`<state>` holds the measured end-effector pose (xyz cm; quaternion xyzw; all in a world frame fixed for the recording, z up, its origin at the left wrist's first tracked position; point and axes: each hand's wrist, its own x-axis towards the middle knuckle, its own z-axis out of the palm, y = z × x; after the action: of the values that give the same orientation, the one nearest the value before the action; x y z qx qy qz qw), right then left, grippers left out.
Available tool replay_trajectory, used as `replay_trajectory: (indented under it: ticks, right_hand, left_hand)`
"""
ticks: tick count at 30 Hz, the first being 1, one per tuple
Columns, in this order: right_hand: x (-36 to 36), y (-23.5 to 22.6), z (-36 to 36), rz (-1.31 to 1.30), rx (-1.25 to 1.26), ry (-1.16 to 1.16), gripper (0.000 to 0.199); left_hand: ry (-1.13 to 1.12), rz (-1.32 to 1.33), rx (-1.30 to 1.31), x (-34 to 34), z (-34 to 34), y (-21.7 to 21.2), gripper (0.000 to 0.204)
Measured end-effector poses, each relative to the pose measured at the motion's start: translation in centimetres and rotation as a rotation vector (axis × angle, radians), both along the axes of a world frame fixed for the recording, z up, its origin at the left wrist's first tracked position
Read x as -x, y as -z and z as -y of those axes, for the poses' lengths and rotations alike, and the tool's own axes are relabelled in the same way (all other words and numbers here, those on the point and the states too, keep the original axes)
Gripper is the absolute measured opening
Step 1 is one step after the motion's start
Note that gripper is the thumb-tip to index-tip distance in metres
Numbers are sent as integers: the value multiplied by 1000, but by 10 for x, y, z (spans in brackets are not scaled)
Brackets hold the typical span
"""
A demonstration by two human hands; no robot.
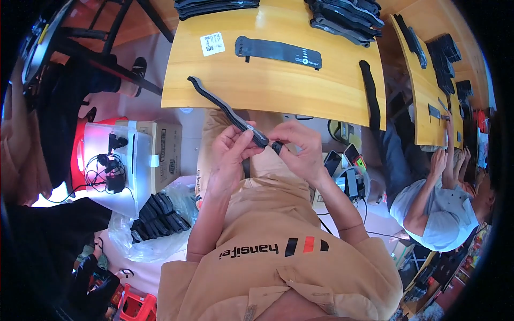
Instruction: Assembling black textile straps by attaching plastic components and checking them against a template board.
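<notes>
A long, narrow black strap-like piece [217, 102] is pinched near its lower end in my left hand [231, 152]. Its far end rests over the front of the yellow wooden table [241, 96]. Close beside that lower end, my right hand [302, 150] pinches a small black piece [277, 146]; whether the two pieces are joined I cannot tell. Both hands are above my lap. Flat on the table lies a wide dark band [278, 52] with pale markings and small tabs. To its left is a white label sheet [213, 44].
Stacks of black bands [348, 18] sit at the table's far side, and one strap [369, 93] hangs over its right edge. At left are a clear bin [140, 176] with cables, a cardboard box [167, 150] and bagged black bands [160, 216]. A person [439, 214] works at the right.
</notes>
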<state>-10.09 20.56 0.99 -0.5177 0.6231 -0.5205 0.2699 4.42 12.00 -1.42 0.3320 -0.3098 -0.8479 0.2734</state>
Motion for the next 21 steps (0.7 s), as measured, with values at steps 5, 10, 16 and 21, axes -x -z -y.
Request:
replay_trajectory:
  ticks: [5, 10, 16, 21]
  right_hand:
    - [-6, 2, -2, -127, 30, 19, 27]
    - [-4, 2, -3, -193, 30, -4, 23]
    - [-2, 3, -3, -215, 28, -26, 20]
    - [-5, 1, -2, -178, -9, 7, 22]
  left_hand:
    - [-16, 44, 40, 3, -4, -5, 26]
    - [-20, 68, 62, 3, -5, -5, 32]
    - [-36, 106, 123, 5, -8, -2, 30]
    - [-63, 142, 136, 8, -7, -5, 30]
